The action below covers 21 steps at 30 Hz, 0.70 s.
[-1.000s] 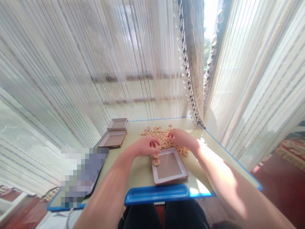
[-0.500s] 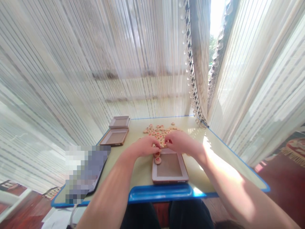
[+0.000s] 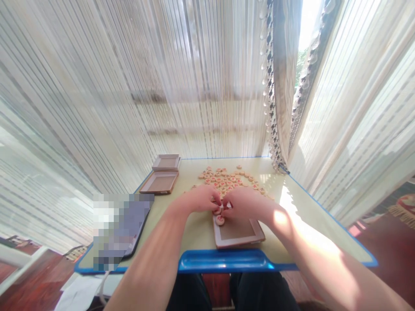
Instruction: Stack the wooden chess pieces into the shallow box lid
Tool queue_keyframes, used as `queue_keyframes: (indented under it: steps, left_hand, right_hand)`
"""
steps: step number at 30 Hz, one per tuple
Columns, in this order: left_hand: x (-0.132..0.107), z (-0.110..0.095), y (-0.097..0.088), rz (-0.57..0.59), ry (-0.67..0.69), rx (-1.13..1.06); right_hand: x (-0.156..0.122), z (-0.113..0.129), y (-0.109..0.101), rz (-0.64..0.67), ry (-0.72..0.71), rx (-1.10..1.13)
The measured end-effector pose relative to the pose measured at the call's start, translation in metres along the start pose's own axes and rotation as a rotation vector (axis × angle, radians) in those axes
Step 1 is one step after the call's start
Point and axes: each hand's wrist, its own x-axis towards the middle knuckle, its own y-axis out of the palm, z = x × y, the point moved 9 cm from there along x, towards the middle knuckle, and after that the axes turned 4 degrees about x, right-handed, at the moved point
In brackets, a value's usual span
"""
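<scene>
Head view is showing two bare hands close together above the far left part of a box (image 3: 236, 232), which is lying on a pale table (image 3: 194, 235), near the blue ledge (image 3: 223, 261) of its front edge. The left hand (image 3: 204, 198) is hovering with its fingers bent, and its fingertips are meeting a far piece (image 3: 217, 211); I cannot tell whether it is grasping this piece or only touching it. The right hand (image 3: 239, 203) is facing it from just beside, thumb and fingers also bent; the fingers are hiding what is between them, so I cannot tell whether it is grasping something.

A near piece (image 3: 220, 220) with a red mark is lying by the left side of the box, just in front of the fingertips. Many loose pieces (image 3: 222, 178) are lying scattered beyond the box, and the hands are covering some of them. On the left, a second box (image 3: 160, 182) is lying in front of a third box (image 3: 166, 162). Nearer, a blurred device (image 3: 136, 224) is resting beside the left forearm. Behind the table, a striped curtain (image 3: 194, 86) is hanging.
</scene>
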Motion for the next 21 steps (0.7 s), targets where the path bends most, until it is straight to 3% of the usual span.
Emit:
queue_keyframes:
  steps: [3, 8, 16, 21]
  left_hand:
    - [0.001, -0.003, 0.006, 0.057, 0.066, -0.034]
    - [0.003, 0.000, 0.005, 0.014, 0.067, -0.038]
    - [0.002, 0.000, 0.005, 0.028, 0.036, -0.037]
    - [0.004, 0.004, 0.009, 0.057, 0.015, -0.067]
  right_hand:
    - [0.002, -0.003, 0.004, 0.025, -0.032, 0.001]
    - [0.000, -0.011, 0.000, -0.016, -0.050, 0.013]
    - [-0.008, 0.025, 0.002, -0.005, -0.145, 0.030]
    - [-0.012, 0.020, 0.004, 0.027, -0.115, -0.023]
